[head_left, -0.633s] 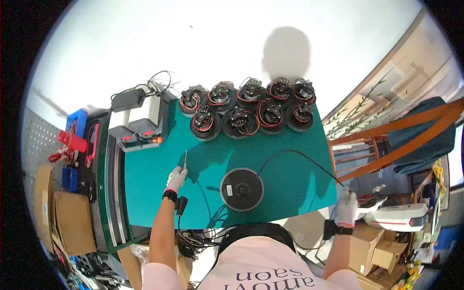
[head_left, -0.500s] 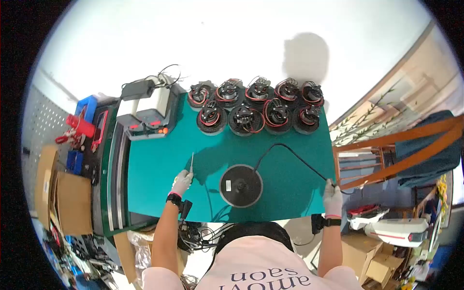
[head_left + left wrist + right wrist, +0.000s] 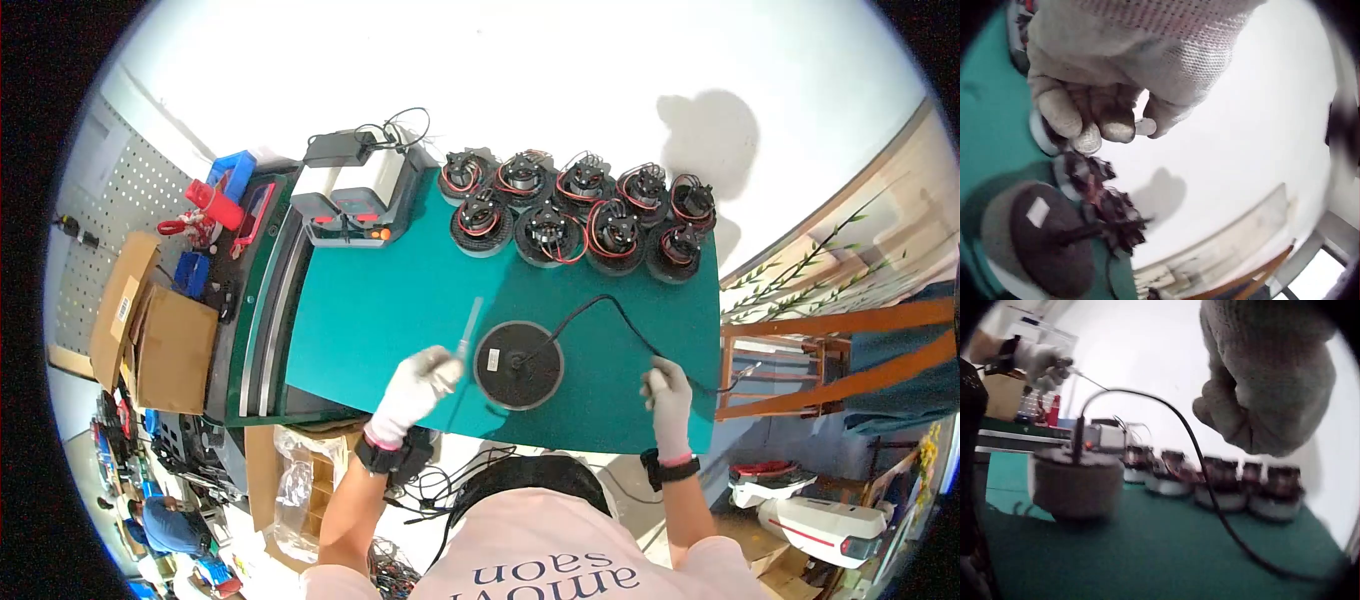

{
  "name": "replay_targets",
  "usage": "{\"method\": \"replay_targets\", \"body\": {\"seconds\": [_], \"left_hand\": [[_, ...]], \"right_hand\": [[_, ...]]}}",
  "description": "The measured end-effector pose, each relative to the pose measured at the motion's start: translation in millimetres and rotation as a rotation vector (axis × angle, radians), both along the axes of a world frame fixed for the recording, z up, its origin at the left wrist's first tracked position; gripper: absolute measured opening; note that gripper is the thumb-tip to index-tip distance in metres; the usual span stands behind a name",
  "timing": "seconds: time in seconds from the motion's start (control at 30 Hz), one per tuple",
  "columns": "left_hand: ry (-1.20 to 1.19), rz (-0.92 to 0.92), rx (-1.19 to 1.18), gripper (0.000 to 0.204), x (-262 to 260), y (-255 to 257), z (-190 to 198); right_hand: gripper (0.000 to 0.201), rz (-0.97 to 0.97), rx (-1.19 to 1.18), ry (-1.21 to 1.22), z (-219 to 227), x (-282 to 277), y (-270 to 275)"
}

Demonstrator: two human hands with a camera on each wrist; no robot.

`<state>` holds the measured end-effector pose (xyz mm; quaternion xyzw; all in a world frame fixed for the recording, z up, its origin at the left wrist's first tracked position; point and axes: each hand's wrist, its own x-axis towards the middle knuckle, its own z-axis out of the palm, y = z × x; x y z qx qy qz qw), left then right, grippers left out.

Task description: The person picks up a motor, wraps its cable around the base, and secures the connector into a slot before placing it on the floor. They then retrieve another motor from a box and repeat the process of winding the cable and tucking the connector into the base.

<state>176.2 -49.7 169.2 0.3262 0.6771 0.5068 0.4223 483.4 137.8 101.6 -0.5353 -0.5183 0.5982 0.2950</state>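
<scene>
My gloved left hand (image 3: pixel 416 392) is raised in front of the table, left of a round black unit, and grips a thin screwdriver (image 3: pixel 472 322) whose shaft points up and away. In the left wrist view the pale handle end (image 3: pixel 1145 127) sticks out between thumb and finger. The round black unit (image 3: pixel 535 388) lies on the green mat with a small white label on top. From its middle a black cable (image 3: pixel 625 315) arches to the right. My gloved right hand (image 3: pixel 670 405) hovers beside this cable, fingers loosely curled; the right wrist view shows the cable (image 3: pixel 1175 415) passing apart from it.
Several round units with red and black wires (image 3: pixel 545 235) stand in two rows at the back of the green mat (image 3: pixel 400 310). A grey and white device (image 3: pixel 355 200) occupies the back left corner. A wooden chair (image 3: pixel 780 330) stands right of the table, a cardboard box (image 3: pixel 175 350) left.
My right hand has come back leftward from beyond the table's right edge and let go of the cable. My left hand has risen and moved towards the round unit with the screwdriver. The head view has shifted.
</scene>
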Motion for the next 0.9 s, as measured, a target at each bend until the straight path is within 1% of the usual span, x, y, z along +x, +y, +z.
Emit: {"method": "replay_targets", "body": {"seconds": [0.03,0.07,0.1,0.13,0.2,0.23,0.3,0.33,0.4,0.43,0.47,0.5,0.53,0.57,0.6,0.63,0.67,0.73,0.8,0.83,0.87,0.9], "left_hand": [[0.096,-0.083,-0.084,0.024,14,8,27],[0.194,-0.171,-0.167,0.022,27,17,51],[0.214,-0.239,-0.131,0.02,37,22,60],[0.286,-0.362,-0.191,0.019,44,29,70],[0.409,-0.522,-0.144,0.019,55,39,74],[0.417,-0.547,-0.139,0.019,56,42,74],[0.54,-0.681,-0.191,0.02,54,48,73],[0.545,-0.714,-0.184,0.02,49,49,71],[0.523,-0.635,0.131,0.021,30,47,64],[0.546,-0.593,0.176,0.025,14,46,58],[0.502,-0.488,0.052,0.029,3,46,61],[0.535,-0.432,-0.01,0.034,-13,44,46],[0.567,-0.373,-0.069,0.039,-27,44,21],[0.565,-0.391,-0.064,0.039,-34,46,4],[0.725,-0.506,-0.031,0.042,-38,47,-11],[0.885,-0.616,0.004,0.046,-40,49,-25],[0.879,-0.623,0.01,0.046,-38,52,-34],[1.1,-0.705,-0.01,0.056,-33,58,-50],[1.121,-0.718,0.005,0.057,-33,63,-66],[1.16,-0.695,0.038,0.056,-31,64,-74],[1.198,-0.671,0.071,0.054,-29,66,-76],[1.196,-0.675,0.073,0.054,-28,67,-77]], "right_hand": [[0.025,0.106,0.155,-0.06,28,-14,-17],[0.026,0.249,0.555,-0.102,45,-27,-32],[0.03,0.51,1.002,-0.275,81,-42,-37],[0.032,0.586,1.095,-0.239,102,-57,-48],[0.031,0.716,1.119,-0.2,107,-75,-62],[0.031,0.689,1.118,-0.21,104,-79,-64],[0.028,0.588,1.166,-0.152,90,-86,-65],[0.028,0.557,1.16,-0.17,85,-88,-62],[0.026,0.479,1.161,-0.278,75,-85,-51],[0.026,0.321,0.828,-0.176,69,-80,-50],[0.027,0.163,0.5,-0.065,65,-78,-50],[0.031,-0.05,0.291,0.18,63,-82,-49],[0.031,-0.072,0.297,0.176,55,-84,-48],[0.031,-0.062,0.285,0.187,44,-86,-47],[0.032,-0.048,0.273,0.194,42,-87,-48],[0.03,-0.002,0.269,0.116,42,-90,-51],[0.03,-0.008,0.27,0.109,39,-93,-52],[0.029,0.112,0.389,-0.052,29,-96,-52],[0.029,0.131,0.413,-0.077,20,-97,-49],[0.027,0.173,0.454,-0.102,15,-95,-47],[0.026,0.214,0.494,-0.126,13,-94,-46],[0.026,0.211,0.493,-0.13,11,-93,-46]]}}
